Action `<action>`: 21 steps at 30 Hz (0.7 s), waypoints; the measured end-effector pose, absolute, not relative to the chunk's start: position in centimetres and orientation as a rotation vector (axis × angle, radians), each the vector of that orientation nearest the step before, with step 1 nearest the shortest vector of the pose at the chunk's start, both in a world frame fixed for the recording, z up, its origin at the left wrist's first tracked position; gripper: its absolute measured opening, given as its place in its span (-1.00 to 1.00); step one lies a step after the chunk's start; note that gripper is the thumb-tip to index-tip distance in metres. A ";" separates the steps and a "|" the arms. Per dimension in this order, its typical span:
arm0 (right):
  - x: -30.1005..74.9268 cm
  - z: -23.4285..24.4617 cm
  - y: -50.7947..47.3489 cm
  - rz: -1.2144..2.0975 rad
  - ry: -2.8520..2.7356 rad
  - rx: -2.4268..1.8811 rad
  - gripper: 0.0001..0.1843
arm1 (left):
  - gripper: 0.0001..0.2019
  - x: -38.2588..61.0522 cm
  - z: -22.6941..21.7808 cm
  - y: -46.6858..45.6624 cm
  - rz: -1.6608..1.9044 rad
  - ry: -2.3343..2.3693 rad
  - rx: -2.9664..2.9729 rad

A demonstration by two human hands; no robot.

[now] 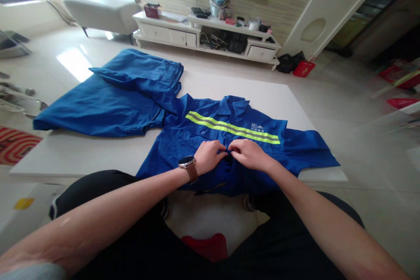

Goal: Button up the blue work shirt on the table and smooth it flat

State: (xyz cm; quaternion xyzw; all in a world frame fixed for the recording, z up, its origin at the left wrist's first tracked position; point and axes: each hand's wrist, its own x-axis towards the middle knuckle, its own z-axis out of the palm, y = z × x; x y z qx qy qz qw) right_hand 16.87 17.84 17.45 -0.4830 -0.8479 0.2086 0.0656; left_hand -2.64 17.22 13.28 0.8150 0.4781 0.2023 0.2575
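Note:
A blue work jacket (183, 140) lies spread front side up on a white table, its collar pointing away from me. A yellow and grey reflective stripe (210, 121) crosses its chest, with small white print at the right. My left hand (210, 155), with a watch (187, 162) on its wrist, pinches the front edge of the jacket below the stripe. Close beside it, my right hand (247, 153) pinches the same front opening. The fingertips almost meet, and whether a button is between them is too small to tell. The lower hem hangs over the near table edge.
Folded blue trousers (98, 105) lie at the left of the white table (272, 92), under the jacket's sleeve. A white TV cabinet (167, 30) with small items stands beyond. A red bag (303, 68) rests on the floor. Below me is a red stool (210, 247).

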 end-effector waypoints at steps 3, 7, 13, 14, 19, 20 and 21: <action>16.9 17.4 17.7 0.593 -2.567 -1.475 -0.77 | -0.84 -2.8 13.0 17.4 0.563 1.245 2.231; 16.6 17.2 17.7 0.531 -2.526 -1.564 -0.81 | -0.83 -2.8 12.6 17.6 0.598 1.176 2.240; 16.2 16.9 17.5 0.468 -2.435 -1.699 -0.85 | -0.83 -2.5 12.5 17.3 0.598 1.143 2.234; 16.2 16.9 17.6 0.457 -2.426 -1.711 -0.86 | -0.83 -2.5 12.5 17.3 0.595 1.142 2.231; 16.1 16.7 17.5 0.373 -2.435 -1.693 -0.89 | -0.86 -2.5 12.5 17.4 0.572 1.154 2.221; 16.1 16.7 17.5 0.362 -2.436 -1.690 -0.90 | -0.85 -2.5 12.5 17.5 0.569 1.154 2.216; 16.1 16.6 17.5 0.349 -2.433 -1.695 -0.90 | -0.85 -2.6 12.6 17.5 0.562 1.149 2.211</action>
